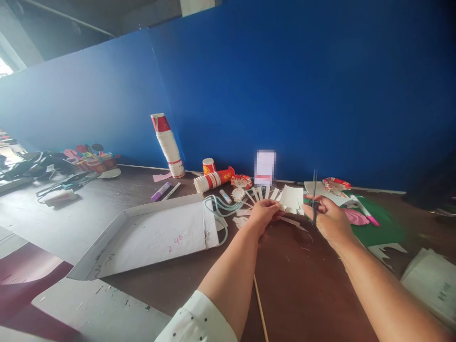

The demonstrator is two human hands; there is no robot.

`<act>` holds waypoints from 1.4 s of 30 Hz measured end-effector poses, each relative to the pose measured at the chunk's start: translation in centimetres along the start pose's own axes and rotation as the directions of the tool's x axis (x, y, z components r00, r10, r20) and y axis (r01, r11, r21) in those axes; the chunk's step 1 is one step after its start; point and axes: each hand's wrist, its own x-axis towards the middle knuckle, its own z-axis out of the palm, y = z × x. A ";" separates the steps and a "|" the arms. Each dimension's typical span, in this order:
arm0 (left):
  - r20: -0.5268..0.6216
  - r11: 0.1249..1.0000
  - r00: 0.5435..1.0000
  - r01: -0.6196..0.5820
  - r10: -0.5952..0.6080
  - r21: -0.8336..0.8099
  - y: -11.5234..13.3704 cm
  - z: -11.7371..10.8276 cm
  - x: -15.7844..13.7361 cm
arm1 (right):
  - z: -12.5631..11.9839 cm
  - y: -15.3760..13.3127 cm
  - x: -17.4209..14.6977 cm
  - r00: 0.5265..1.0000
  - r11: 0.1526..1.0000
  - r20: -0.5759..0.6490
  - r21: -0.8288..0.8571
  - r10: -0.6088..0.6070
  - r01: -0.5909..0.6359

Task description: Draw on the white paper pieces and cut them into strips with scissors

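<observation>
My left hand (265,213) is closed on a cut paper cup (292,199), its white wall slit into strips that fan out above and beside my fingers. A wider, less cut part of the wall stands on the right side, towards my right hand (329,218). That hand is closed on dark scissors (314,199), whose blades point up beside the wide part. Whether the blades touch the paper I cannot tell. Narrow white scraps lie on the dark table just under the cup. My palm and fingers hide the cup's bottom.
A tall stack of paper cups (169,147) leans near the blue partition (285,85). Fallen red cups (215,179) lie beside it. A shallow white box (153,237) is at left, a wooden stick (261,308) in front, a pink marker (366,211) and green sheet (383,228) at right.
</observation>
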 end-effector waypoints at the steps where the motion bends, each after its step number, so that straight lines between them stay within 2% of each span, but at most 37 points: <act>1: 0.002 1.000 1.000 -0.002 0.002 -0.002 0.0 0.0 0.0 | 0.0 0.0 0.0 1.000 1.000 -0.001 -0.002 0.000 -0.001; 18: 0.039 1.000 0.999 -0.015 0.015 -0.003 -0.4 -0.3 0.2 | -0.1 0.1 0.0 1.000 0.999 -0.005 0.038 0.020 -0.020; 27: 0.075 0.999 0.996 0.041 -0.040 -0.001 -0.5 -0.2 0.0 | 0.3 1.2 0.5 1.000 0.996 -0.028 0.092 0.013 -0.010; 33: 0.110 0.997 0.991 0.072 -0.073 0.019 -0.6 -0.2 0.1 | 0.2 1.0 0.5 0.999 0.997 -0.033 0.075 0.002 0.000; 42: 0.095 0.997 0.992 0.078 -0.080 0.024 -0.5 -0.3 0.1 | 0.0 1.5 0.7 0.999 1.000 -0.034 0.016 0.003 -0.002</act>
